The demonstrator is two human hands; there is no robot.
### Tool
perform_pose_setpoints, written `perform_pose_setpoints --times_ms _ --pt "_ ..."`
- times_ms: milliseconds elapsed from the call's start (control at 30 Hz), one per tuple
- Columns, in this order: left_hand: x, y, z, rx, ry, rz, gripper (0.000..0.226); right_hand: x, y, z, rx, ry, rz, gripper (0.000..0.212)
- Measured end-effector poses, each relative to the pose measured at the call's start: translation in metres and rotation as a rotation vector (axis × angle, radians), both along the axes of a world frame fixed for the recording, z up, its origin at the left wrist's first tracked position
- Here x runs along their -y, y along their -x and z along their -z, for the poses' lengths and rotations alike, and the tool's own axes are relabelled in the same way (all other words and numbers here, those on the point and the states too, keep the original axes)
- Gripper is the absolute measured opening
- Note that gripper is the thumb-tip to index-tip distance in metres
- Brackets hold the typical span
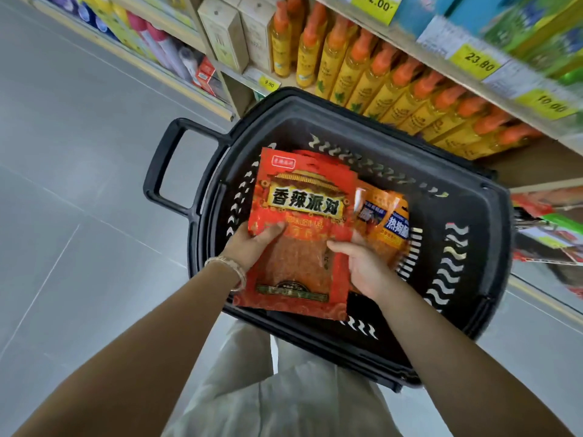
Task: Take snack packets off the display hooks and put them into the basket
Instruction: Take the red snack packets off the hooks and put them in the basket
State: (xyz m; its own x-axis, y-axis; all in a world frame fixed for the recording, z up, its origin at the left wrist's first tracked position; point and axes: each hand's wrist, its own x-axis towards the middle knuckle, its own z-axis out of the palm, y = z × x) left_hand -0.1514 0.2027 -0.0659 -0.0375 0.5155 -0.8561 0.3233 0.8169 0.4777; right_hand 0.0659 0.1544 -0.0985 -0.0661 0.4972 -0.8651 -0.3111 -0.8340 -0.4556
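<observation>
Over the black plastic basket (473, 200) with wavy slots in its walls, the left hand (255, 244) and the right hand (362, 266) hold a flat, glossy red snack packet (303, 190) with a clear window in its lower half; the fingers of each hand are curled round one side edge, thumbs pressing on its front. Inside the basket, toward its right side, lies a shiny orange snack packet (383, 216). Beyond the basket's far rim stand yellow plastic bottles (362, 77) with orange caps.
</observation>
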Motion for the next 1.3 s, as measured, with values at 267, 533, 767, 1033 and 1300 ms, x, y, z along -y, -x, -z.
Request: perform_pose_setpoints --times_ms 267,533,767,1033,1300 --pt "0.002 0.02 -0.005 -0.261 -0.212 0.087 0.012 -0.033 -0.005 0.038 0.472 -0.026 -0.156 0.017" --pt "0.015 0.02 0.009 -0.47 -0.325 0.207 0.014 -0.054 0.006 0.095 0.842 0.068 -0.322 0.029" --pt "0.011 0.021 0.014 -0.471 -0.29 0.251 0.012 -0.036 0.001 0.093 0.875 -0.002 -0.41 0.023" --pt "0.012 0.014 -0.016 -0.352 -0.263 0.177 0.019 0.015 -0.021 0.038 0.684 0.071 -0.171 0.033" --pt "0.027 0.013 -0.091 -0.16 -0.369 0.01 0.017 0.048 -0.012 -0.04 0.822 -0.225 -0.181 0.034"
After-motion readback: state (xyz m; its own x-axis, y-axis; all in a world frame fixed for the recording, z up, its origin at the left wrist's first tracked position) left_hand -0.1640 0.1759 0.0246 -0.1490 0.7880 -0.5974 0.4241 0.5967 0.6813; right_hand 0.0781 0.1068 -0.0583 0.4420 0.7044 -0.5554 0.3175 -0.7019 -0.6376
